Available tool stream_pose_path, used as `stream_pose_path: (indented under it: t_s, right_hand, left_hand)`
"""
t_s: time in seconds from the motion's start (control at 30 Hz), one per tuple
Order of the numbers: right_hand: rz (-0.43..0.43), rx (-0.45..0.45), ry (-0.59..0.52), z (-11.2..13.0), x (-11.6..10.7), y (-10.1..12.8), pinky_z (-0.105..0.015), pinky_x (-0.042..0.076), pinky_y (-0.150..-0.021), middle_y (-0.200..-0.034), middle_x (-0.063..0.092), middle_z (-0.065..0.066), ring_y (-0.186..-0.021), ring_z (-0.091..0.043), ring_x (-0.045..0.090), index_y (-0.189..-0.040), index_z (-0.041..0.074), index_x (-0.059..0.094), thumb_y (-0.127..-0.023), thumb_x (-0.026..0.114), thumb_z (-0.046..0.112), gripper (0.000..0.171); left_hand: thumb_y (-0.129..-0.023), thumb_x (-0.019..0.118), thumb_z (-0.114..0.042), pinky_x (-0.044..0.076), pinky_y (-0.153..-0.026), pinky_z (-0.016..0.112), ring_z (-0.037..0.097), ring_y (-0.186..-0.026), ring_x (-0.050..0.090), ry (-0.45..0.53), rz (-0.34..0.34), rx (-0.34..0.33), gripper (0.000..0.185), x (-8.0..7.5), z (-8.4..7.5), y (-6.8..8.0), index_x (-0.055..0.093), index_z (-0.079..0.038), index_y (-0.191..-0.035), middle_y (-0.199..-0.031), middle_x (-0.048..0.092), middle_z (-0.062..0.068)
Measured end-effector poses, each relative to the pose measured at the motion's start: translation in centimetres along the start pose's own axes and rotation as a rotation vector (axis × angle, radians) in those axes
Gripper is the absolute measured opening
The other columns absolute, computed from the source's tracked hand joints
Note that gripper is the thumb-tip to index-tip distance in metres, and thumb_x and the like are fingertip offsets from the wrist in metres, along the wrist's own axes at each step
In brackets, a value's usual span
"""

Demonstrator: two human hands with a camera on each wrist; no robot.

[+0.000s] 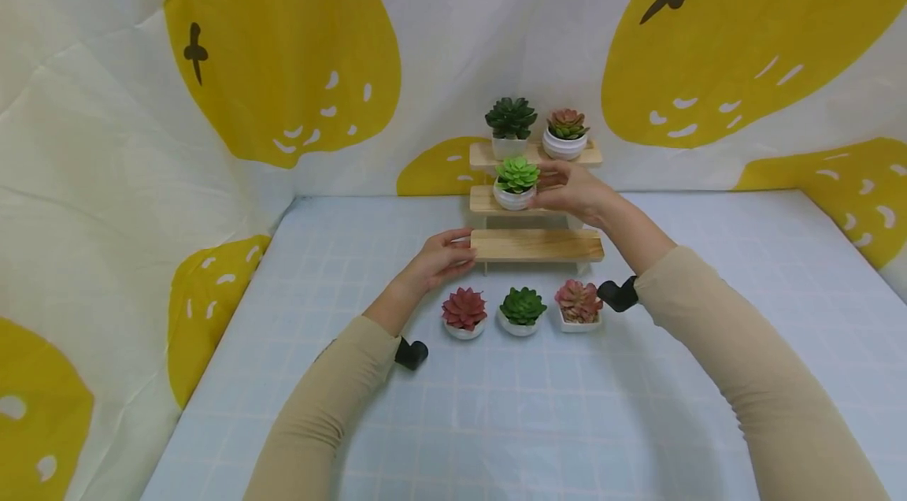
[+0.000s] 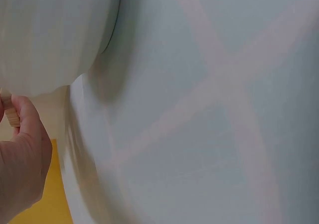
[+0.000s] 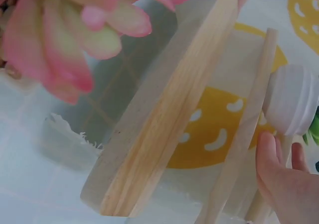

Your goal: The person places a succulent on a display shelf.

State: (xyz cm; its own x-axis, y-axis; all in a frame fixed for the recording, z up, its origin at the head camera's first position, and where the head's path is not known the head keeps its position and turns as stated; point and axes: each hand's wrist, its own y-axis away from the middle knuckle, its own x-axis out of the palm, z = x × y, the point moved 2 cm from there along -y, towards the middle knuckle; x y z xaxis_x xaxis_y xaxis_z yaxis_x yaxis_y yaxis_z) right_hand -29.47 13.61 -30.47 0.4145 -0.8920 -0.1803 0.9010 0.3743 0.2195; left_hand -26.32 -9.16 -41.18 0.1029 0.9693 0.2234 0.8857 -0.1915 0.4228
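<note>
A three-tier wooden display stand (image 1: 542, 246) stands near the back of the table. My left hand (image 1: 445, 255) pinches the left end of its lowest board; the left wrist view shows the wood between the fingers. On the middle tier, toward the left, sits a bright green succulent (image 1: 516, 174) in a round white pot (image 3: 291, 99). My right hand (image 1: 572, 192) is at that pot's right side, fingertips touching or very near it and not wrapped round it. The top tier bears a dark green succulent (image 1: 511, 120) and a reddish-green succulent (image 1: 567, 125), both in white pots.
In front of the stand a red succulent (image 1: 464, 309), a green succulent (image 1: 523, 306) and a pink succulent (image 1: 579, 302) stand in a row in white pots. Behind rises a white cloth with yellow fruit prints (image 1: 283, 44). A pale blue checked cloth (image 1: 510, 422) covers the table.
</note>
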Motion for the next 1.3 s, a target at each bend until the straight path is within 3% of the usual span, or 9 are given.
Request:
stream_pose_path:
  t_s: [0.17,0.3,0.43,0.67,0.93,1.3]
  right_hand:
    - [0.058,-0.078,-0.027,-0.5,-0.6,1.0,-0.03,0.044,-0.094,-0.131,0.037,-0.022,-0.116,-0.026,0.04,-0.142,-0.003,0.028,-0.083,0.068,0.007,0.072]
    - [0.067,-0.096,-0.022,-0.9,-1.1,1.6,-0.028,0.044,-0.094,-0.132,0.037,-0.022,-0.118,-0.026,0.038,-0.141,-0.003,0.031,-0.085,0.063,0.004,0.065]
    - [0.056,-0.076,0.009,-1.1,-1.5,2.4,-0.034,0.039,-0.1,-0.137,0.031,-0.024,-0.122,-0.03,0.034,-0.142,-0.002,0.028,-0.089,0.057,0.001,0.061]
    - [0.067,-0.052,0.054,-1.7,-2.1,3.8,-0.045,0.032,-0.105,-0.139,0.031,-0.025,-0.118,-0.031,0.041,-0.142,-0.003,0.026,-0.089,0.06,0.005,0.064]
    - [0.088,-0.06,0.075,-2.7,-2.7,5.0,-0.022,0.047,-0.088,-0.137,0.033,-0.025,-0.114,-0.029,0.045,-0.14,-0.004,0.028,-0.087,0.063,0.003,0.064]
    - [0.133,-0.094,0.129,-3.4,-2.8,7.2,-0.024,0.048,-0.086,-0.131,0.041,-0.021,-0.119,-0.039,0.04,-0.137,-0.005,0.033,-0.086,0.063,0.003,0.059]
  left_hand:
    - [-0.088,0.056,0.009,0.053,-0.072,0.022,0.016,-0.09,0.055,0.005,0.012,0.003,0.053,0.0,0.1,-0.1,0.044,-0.005,-0.138,-0.132,0.047,0.019]
    - [-0.088,0.056,0.009,0.053,-0.069,0.021,0.016,-0.089,0.055,0.004,0.012,0.006,0.053,0.0,0.3,-0.1,0.044,-0.004,-0.138,-0.132,0.047,0.019]
    - [-0.087,0.056,0.009,0.053,-0.067,0.02,0.016,-0.087,0.055,0.004,0.009,0.007,0.053,0.0,0.3,-0.2,0.044,-0.004,-0.137,-0.131,0.048,0.019]
    - [-0.087,0.056,0.009,0.053,-0.068,0.021,0.016,-0.089,0.055,-0.012,0.004,0.019,0.053,0.1,0.4,0.0,0.044,-0.004,-0.137,-0.129,0.049,0.019]
    - [-0.087,0.056,0.009,0.054,-0.069,0.022,0.017,-0.091,0.055,-0.018,0.006,0.021,0.053,0.0,0.4,-0.2,0.044,-0.004,-0.137,-0.129,0.049,0.019]
    - [-0.088,0.057,0.008,0.054,-0.072,0.023,0.018,-0.094,0.055,-0.019,0.005,0.016,0.053,0.0,0.1,-0.1,0.044,-0.005,-0.137,-0.13,0.049,0.018]
